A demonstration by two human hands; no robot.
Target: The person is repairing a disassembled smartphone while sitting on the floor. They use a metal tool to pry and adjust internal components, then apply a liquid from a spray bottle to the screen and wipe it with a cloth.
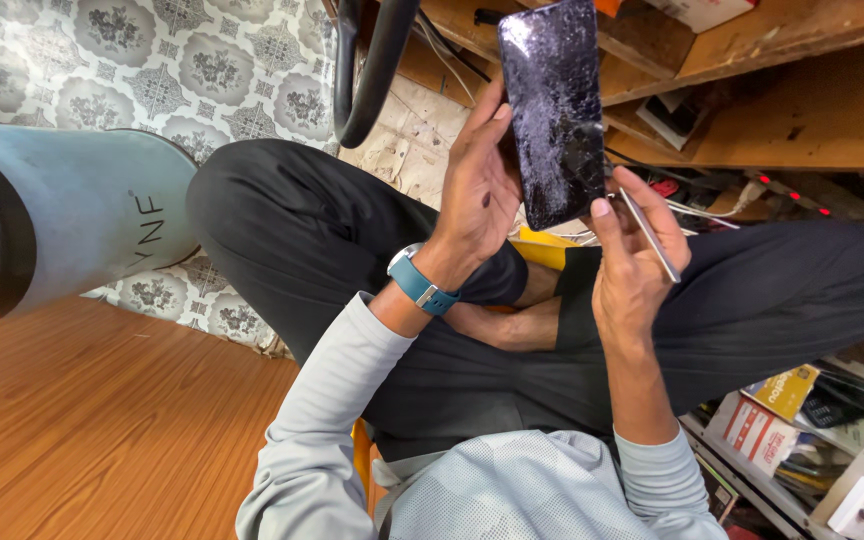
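1. Black glass, cracked all over: one phone (pixel 553 108) sits upper centre of the frame, held upright, and its top edge is cut off by the frame.
2. Left hand (pixel 479 185) is clamped on the phone's left edge, fingers curled behind it so you can't see most of them. One teal-strapped watch (pixel 420 283) on that wrist.
3. Right hand (pixel 632 255) props the phone's lower right corner with the thumb while the fingers pinch one thin metal tool (pixel 649 234). Can't tell if it's tweezers or a pick, too skinny to make out.
4. Two legs in black trousers (pixel 332 240) crossed below the phone; feet mostly hidden under the legs.
5. Wooden shelves (pixel 802 110) upper right, stuff on them is half cut off and hard to read as anything specific.
6. One power strip (pixel 787 195) with little red lights at right, partly behind the knee.
7. Lower right: a messy tray of small boxes (pixel 767 420), too jumbled to count properly.
8. One pale blue cylinder (pixel 82 215) at left, its end cut off by the frame.
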